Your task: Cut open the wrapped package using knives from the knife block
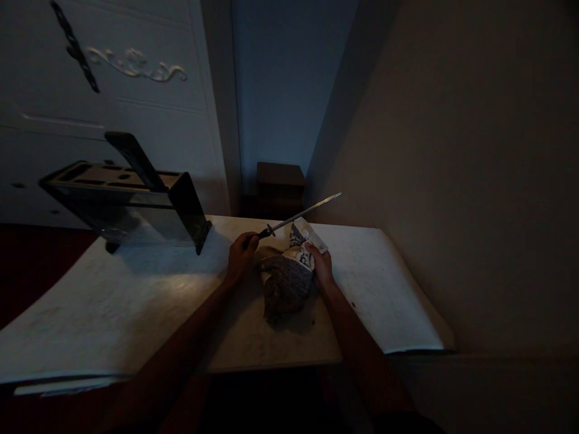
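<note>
My left hand [241, 258] is closed round the black handle of a honing steel [298, 215]. Its thin metal rod slants up to the right, over the table. My right hand [320, 263] grips a patterned cloth [289, 280], thumb on top, close below the rod. The cloth's pale upper corner [310, 234] stands up beside the rod; whether it touches the rod I cannot tell. The cloth's dark, bunched part hangs down toward the table top, between my forearms.
A knife block [131, 211] with clear sides and one black handle [136, 160] sticking out stands at the left on the white-covered table [181, 319]. A brown wall [452, 181] rises along the right. Behind are a white door [149, 120] and a small brown cabinet [281, 181].
</note>
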